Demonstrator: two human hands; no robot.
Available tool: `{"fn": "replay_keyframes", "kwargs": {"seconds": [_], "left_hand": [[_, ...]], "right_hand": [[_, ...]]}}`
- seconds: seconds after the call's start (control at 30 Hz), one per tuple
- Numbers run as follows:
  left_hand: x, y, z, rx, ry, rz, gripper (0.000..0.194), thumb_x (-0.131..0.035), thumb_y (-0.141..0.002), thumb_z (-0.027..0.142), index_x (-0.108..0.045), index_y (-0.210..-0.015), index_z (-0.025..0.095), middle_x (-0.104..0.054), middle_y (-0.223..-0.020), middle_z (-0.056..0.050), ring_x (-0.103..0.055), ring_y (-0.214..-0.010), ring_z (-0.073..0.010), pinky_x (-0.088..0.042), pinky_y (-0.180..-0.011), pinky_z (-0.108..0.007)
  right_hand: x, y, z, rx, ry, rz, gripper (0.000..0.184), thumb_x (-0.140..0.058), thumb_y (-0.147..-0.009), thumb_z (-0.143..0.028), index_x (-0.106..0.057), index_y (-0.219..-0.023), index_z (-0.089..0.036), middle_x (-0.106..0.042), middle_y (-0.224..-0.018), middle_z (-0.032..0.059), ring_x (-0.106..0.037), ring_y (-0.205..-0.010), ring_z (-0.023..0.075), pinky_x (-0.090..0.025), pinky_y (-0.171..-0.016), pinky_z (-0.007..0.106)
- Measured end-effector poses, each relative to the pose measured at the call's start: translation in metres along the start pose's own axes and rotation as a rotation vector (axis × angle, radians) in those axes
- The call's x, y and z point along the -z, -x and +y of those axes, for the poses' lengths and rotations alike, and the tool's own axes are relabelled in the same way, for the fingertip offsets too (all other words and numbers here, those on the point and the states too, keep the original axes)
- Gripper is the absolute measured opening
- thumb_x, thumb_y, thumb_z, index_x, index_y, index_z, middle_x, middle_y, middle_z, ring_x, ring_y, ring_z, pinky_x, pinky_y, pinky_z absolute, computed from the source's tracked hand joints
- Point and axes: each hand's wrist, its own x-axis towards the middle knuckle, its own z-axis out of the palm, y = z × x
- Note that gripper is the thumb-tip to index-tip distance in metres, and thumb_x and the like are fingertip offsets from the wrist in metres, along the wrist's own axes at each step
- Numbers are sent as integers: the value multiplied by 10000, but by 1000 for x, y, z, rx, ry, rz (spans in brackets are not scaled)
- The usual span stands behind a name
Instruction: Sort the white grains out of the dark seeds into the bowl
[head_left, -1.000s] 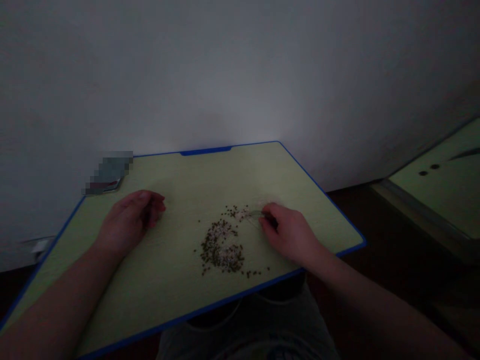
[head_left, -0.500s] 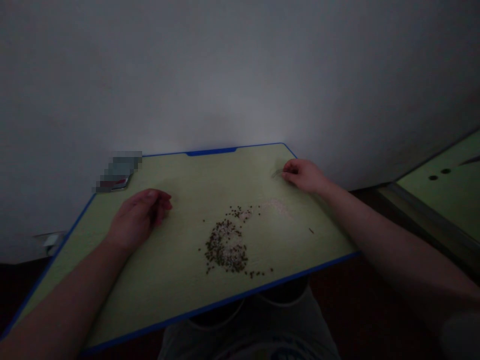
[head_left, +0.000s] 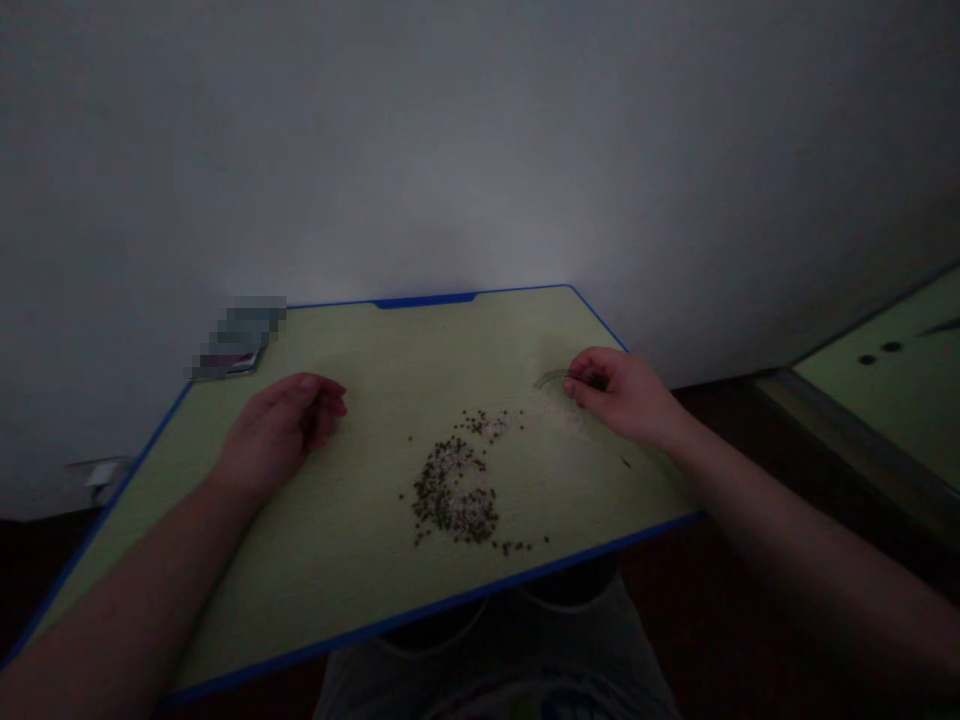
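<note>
- The right hand (head_left: 626, 392) rests on the far right part of the green table (head_left: 352, 560), with the fingers curled in and pinched on a small clear thing (head_left: 553, 379), which looks like a thin transparent scoop or shallow dish; the picture is too dark to tell which.
- This clear thing lies flat on the table surface, just to the left of the right fingertips, and it touches them.
- The left hand (head_left: 281, 428) lies palm down on the left part of the table, fingers loosely bent, and it holds nothing.
- Between the two hands, a little nearer to the person, there is a pile of small dark seeds (head_left: 454, 495) mixed with pale grains, spread in a curved shape on the table.
- A thin patch of pale grains (head_left: 559, 412) lies near the right hand, between it and the pile.
- A few single seeds are scattered near the front edge, and one dark seed (head_left: 625, 462) lies alone beside the right wrist.
- The table has a blue rim and stands against a plain white wall (head_left: 480, 140).
- At the far left corner of the table there is a small flat object (head_left: 238, 340), which is blurred out.
- At the right edge of the view a second green surface (head_left: 892, 400) shows, well apart from the table, with two dark round spots on it.
</note>
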Motion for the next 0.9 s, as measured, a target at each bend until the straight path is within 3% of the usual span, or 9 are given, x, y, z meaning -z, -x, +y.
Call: {"fn": "replay_keyframes", "kwargs": {"seconds": [0.1, 0.27, 0.63, 0.9], "left_hand": [[-2, 1, 2, -22, -4, -19, 234, -579, -790, 341, -659, -754, 124, -628, -592, -35, -445, -380, -86, -323, -371, -220], [-3, 2, 2, 2, 3, 19, 219, -567, -791, 326, -653, -739, 132, -626, -581, -43, -471, -401, -99, -330, -371, -214], [0, 0, -1, -6, 11, 13, 228, -607, -769, 351, -661, -744, 131, -631, -591, -44, -485, -408, -99, -337, -368, -211], [1, -1, -1, 0, -4, -6, 224, -590, -787, 340, -666, -762, 131, -637, -596, -35, -458, -383, -88, -340, -373, -215]], "right_hand": [[-10, 28, -18, -7, 59, 52, 99, -571, -836, -303, -575, -832, -204, -605, -624, -15, -546, -543, 134, -385, -531, 263], [-31, 53, -35, -19, 113, -25, 167, -537, -846, -229, -579, -1005, -201, -652, -648, -18, -569, -544, 140, -383, -540, 262], [-22, 45, -18, -94, 235, 87, 147, -542, -831, -256, -601, -954, -201, -668, -669, 9, -578, -547, 166, -378, -533, 275], [-24, 40, -23, 49, 203, -42, 169, -505, -872, -229, -591, -1014, -196, -682, -721, 15, -610, -627, 167, -400, -591, 274]]}}
